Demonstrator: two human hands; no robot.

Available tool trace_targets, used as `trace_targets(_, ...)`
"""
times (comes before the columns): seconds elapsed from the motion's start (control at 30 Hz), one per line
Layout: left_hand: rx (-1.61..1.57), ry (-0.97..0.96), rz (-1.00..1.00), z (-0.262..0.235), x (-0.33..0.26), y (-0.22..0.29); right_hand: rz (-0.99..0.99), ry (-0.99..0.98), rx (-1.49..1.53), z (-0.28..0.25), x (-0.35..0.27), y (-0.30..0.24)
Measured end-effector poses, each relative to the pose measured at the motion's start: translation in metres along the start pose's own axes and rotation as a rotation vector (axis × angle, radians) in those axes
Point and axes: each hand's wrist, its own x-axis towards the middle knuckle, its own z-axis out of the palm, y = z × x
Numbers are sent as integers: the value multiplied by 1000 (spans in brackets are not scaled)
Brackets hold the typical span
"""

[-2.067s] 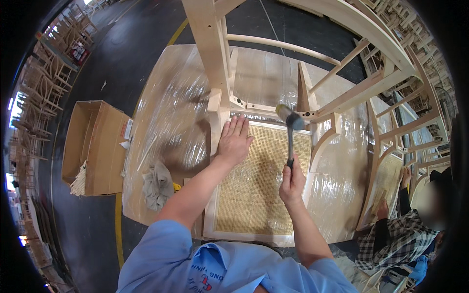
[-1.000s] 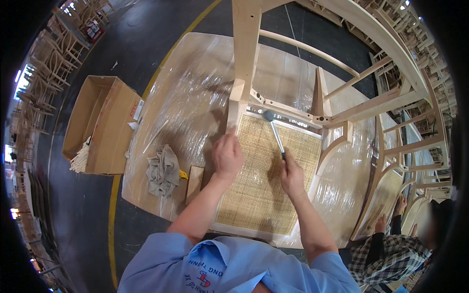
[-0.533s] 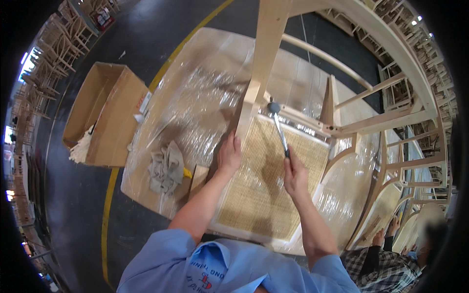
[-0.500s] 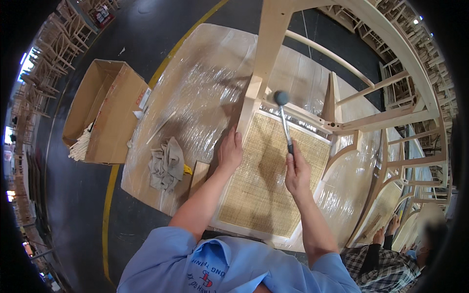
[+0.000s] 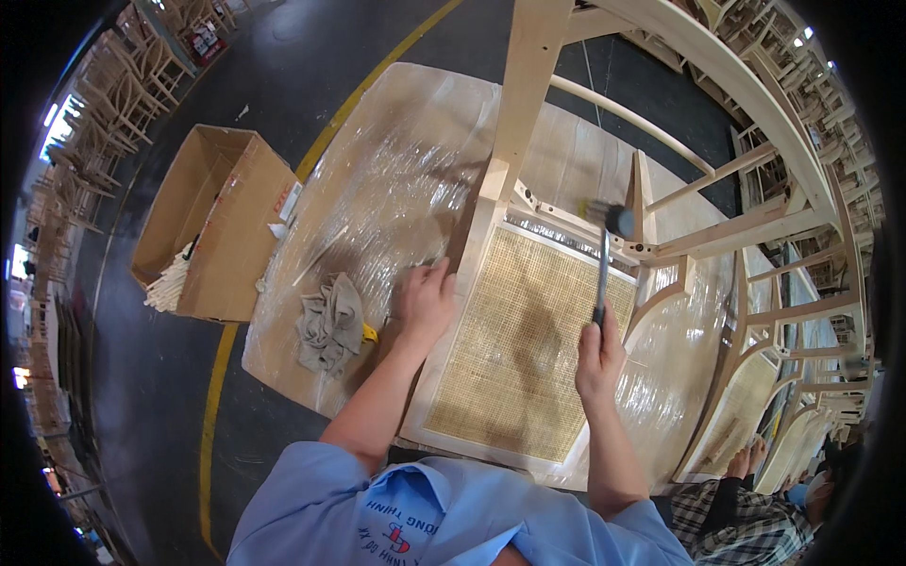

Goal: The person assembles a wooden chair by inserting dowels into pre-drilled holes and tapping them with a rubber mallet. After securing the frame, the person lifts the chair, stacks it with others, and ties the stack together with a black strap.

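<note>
Mallet (image 5: pixel 602 274), yellow end (image 5: pixel 592 209) blurred

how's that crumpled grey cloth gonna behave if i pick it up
The grey cloth will likely hang floppy, given its loose folds. It may slide easily if nudged, as the plastic wrap under it looks glossy. Lifting it could disturb the yellow object showing at its right edge.

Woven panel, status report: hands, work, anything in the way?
Right hand gripping mallet, head near far right corner of woven panel. Left hand beside chair frame, contact unclear. Panel flat, woven face up. Grey cloth left, off panel.
</note>
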Motion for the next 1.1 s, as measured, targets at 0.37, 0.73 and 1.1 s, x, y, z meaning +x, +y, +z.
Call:
trace_targets(0.37, 343, -278, -356, -54, -91, -37, 208, 88, 63, -59, -142, 30)
trace_targets(0.73, -333, -55, 156, -150, -25, 56, 178, 164, 56, -90, -217, 32)
trace_targets(1.1, 84, -105, 552, -112, 112, 161, 209, 217, 131, -18, -246, 1)
